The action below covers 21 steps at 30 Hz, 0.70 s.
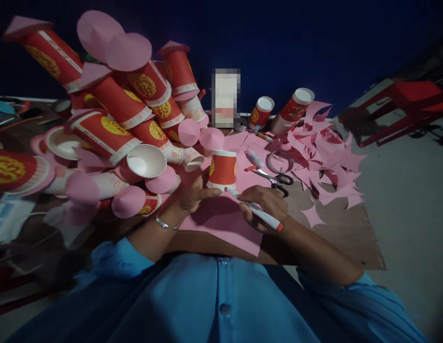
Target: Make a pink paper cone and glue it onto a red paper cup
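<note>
A red paper cup [222, 169] with yellow emblems and white edges stands in front of me above pink paper [225, 214]. My left hand [197, 194] grips it low on its left side, the thumb along the bottom edge. In my right hand [266, 202] is a white pen-shaped tube [261, 215] with a red end; whether it is a marker or glue I cannot tell. Its tip points at the cup's lower edge, close to my left thumb. Scissors [278, 181] with black handles lie beyond my right hand, near a tape roll [279, 162].
Stacked red cups [116, 102] with pink paper cones [128, 51] crowd the left. Two upright cup stacks, one shorter [261, 113] and one taller [293, 110], stand at the back. Pink scraps [325, 147] cover the right side. A red stool [403, 107] stands beyond the table [353, 238].
</note>
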{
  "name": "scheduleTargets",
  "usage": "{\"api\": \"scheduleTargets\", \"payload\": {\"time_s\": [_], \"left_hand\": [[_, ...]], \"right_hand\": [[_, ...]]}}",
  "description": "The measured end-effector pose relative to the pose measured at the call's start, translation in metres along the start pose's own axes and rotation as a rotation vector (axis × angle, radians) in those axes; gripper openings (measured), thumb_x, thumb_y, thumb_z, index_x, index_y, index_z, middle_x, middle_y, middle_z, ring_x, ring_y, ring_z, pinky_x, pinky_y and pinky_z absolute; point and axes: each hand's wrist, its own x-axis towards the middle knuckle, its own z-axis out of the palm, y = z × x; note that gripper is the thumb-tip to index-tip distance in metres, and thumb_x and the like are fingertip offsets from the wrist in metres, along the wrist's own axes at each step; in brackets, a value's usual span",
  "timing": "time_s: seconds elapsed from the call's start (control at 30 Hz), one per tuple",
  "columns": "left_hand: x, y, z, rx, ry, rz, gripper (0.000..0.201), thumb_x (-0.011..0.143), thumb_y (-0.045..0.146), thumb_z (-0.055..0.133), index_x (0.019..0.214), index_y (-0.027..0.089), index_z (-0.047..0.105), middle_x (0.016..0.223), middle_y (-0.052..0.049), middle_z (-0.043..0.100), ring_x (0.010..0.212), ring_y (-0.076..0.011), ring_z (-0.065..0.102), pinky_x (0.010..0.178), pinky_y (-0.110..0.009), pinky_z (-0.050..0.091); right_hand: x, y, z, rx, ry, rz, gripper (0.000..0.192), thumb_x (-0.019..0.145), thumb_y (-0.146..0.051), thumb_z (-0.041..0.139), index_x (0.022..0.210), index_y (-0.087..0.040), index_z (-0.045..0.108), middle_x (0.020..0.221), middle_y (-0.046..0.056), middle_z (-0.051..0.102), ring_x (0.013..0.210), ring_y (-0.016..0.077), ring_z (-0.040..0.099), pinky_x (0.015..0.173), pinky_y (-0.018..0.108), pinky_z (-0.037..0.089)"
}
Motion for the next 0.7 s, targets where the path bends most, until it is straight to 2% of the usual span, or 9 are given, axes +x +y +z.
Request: {"api": "scheduleTargets", "payload": {"time_s": [0.27,0.5,0.7], "left_hand": [[0.001,0.0,0.0002,-0.009,-0.022,-0.011,0.082,0.067,0.039,0.095,0.141,0.023,0.063,0.127,-0.01,0.077,0.132,-0.0384,0.064,0.113,-0.052,0.049],[-0.0003,-0.0015,-0.0015,-0.002,0.001,0.012,0.072,0.066,0.038,0.096,0.13,0.021,0.067,0.122,-0.007,0.077,0.134,-0.0421,0.06,0.108,-0.052,0.05],[0.0003,-0.0008,0.0003,0.017,0.001,0.001,0.078,0.062,0.041,0.098,0.132,0.023,0.065,0.126,-0.008,0.075,0.134,-0.039,0.06,0.11,-0.051,0.048]], "right_hand": [[0.0005,-0.0007,-0.0021,-0.04,0.007,0.019,0.007,0.1,-0.015,0.059,0.103,-0.021,0.061,0.075,0.001,0.075,0.064,0.0145,0.074,0.058,0.025,0.059],[0.0013,0.0,-0.0008,0.045,0.031,-0.035,0.006,0.1,-0.016,0.059,0.103,-0.02,0.063,0.075,0.003,0.076,0.062,0.0151,0.074,0.057,0.027,0.059],[0.0013,-0.0003,0.0005,0.055,0.018,-0.048,0.009,0.098,-0.014,0.06,0.105,-0.018,0.063,0.076,0.004,0.076,0.063,0.0156,0.073,0.058,0.027,0.059]]}}
